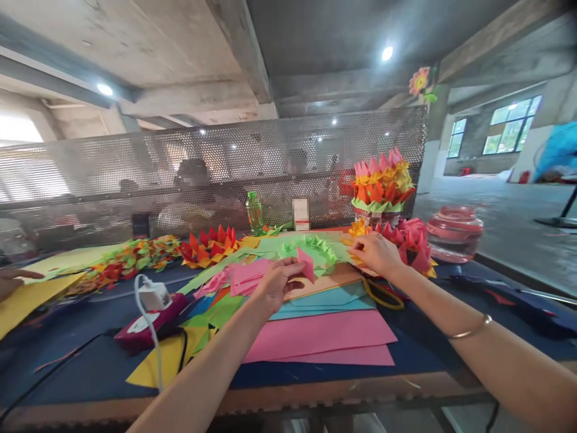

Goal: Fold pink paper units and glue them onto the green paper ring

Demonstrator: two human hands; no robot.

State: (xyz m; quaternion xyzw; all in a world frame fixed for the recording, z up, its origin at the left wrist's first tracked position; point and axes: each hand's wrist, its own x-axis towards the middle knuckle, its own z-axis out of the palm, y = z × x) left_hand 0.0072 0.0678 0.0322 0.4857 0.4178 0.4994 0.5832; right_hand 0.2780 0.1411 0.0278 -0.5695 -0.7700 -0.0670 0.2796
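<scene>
My left hand pinches a small folded piece of pink paper between thumb and fingers, over the middle of the table. Off to the right, my right hand has its fingers curled together beside some yellow-orange folded paper; what they grip, if anything, I cannot make out. Between the hands lies a ring of light green folded points. Small pink sheets are piled left of my left hand. Larger pink sheets and blue sheets lie stacked nearer to me.
A tiered paper piece stands at the back right, near a jar with pinkish liquid. Scissors with yellow handles seem to lie by my right wrist. A power strip sits left. Another person's hand is far left.
</scene>
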